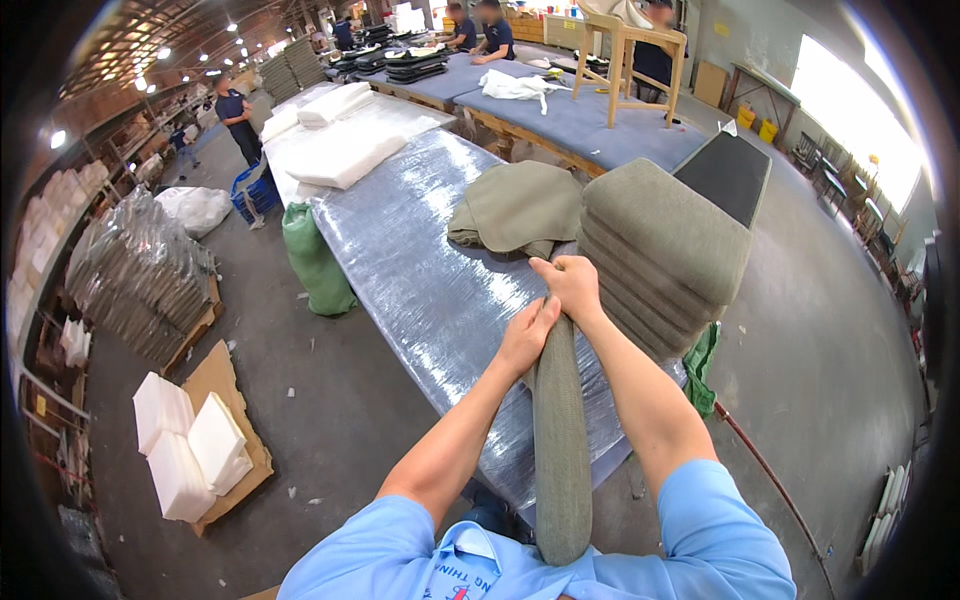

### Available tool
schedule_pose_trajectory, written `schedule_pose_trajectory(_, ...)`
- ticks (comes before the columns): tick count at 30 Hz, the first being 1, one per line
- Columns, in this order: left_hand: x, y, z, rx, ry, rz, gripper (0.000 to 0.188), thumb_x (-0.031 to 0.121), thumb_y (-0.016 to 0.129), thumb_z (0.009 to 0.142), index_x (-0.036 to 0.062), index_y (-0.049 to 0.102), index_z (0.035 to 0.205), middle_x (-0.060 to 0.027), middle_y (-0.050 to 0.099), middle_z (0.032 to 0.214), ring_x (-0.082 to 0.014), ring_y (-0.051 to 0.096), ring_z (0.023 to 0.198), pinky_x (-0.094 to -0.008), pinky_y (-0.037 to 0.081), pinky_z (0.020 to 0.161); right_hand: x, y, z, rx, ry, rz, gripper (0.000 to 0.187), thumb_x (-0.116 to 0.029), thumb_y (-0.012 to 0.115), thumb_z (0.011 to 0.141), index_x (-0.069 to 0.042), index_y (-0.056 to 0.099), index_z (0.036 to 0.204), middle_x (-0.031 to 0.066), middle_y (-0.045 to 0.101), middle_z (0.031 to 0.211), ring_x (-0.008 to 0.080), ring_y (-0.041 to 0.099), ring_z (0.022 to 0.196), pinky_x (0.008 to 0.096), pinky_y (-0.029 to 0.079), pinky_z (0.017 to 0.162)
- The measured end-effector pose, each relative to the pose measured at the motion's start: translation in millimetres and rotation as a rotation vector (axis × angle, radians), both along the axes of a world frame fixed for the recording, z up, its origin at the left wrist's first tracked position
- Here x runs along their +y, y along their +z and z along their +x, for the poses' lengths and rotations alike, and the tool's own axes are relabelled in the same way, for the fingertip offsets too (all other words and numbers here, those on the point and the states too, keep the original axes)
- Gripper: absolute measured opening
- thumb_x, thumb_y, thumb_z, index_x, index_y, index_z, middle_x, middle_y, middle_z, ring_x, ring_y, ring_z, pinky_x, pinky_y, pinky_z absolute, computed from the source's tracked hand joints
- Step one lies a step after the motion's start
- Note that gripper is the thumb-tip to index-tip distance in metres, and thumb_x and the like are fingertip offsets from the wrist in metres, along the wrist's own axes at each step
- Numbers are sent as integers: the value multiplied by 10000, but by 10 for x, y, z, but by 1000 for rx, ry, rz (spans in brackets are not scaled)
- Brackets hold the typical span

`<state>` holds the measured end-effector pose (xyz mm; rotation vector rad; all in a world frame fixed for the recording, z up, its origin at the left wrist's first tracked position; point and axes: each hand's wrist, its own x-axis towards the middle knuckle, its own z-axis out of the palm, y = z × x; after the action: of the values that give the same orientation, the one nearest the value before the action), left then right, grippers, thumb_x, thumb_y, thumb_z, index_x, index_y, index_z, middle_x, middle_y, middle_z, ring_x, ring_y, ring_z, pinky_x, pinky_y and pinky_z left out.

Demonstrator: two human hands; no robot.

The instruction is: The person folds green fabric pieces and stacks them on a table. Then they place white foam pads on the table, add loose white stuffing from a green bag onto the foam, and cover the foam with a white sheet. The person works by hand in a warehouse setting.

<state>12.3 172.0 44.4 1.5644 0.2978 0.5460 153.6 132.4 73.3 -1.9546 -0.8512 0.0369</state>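
Observation:
A grey-green fabric seat cushion (562, 450) stands on edge in front of me, its near end against my shirt. My right hand (572, 287) grips its far upper end, fingers curled over the fabric. Just below and to the left, my left hand (527, 337) is closed on the cushion's left side; some fingertips are hidden. Beyond my hands lies a pile of matching fabric covers (515, 205). To the right rises a stack of finished-looking cushions (665, 240) in the same cloth, with one dark underside (725, 178) showing behind it.
A film-wrapped table (400, 250) carries white foam pads (345, 155) at its far end. A green sack (315, 260) leans beside it. Foam blocks on cardboard (190, 440) and a wrapped stack (140, 275) stand left. People work beyond, near a wooden chair frame (630, 60).

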Motion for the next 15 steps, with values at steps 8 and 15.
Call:
schedule_pose_trajectory(8,436,-34,-416,-41,-43,55,326,198,603,1047,33,645,1325,-58,688,1203,-132,616,1127,-301,475,1004,-651,-75,-50,579,520,229,264,-274,754,940,-16,701,951,-26,681,920,73,570,841,293,470,748)
schedule_pose_trajectory(15,411,-78,-96,-101,506,234,199,190,618,1039,15,706,1004,3,696,839,-99,592,761,-291,489,711,-583,-201,0,562,513,268,238,-201,639,1019,0,696,1133,-20,671,1029,76,565,951,260,459,865)
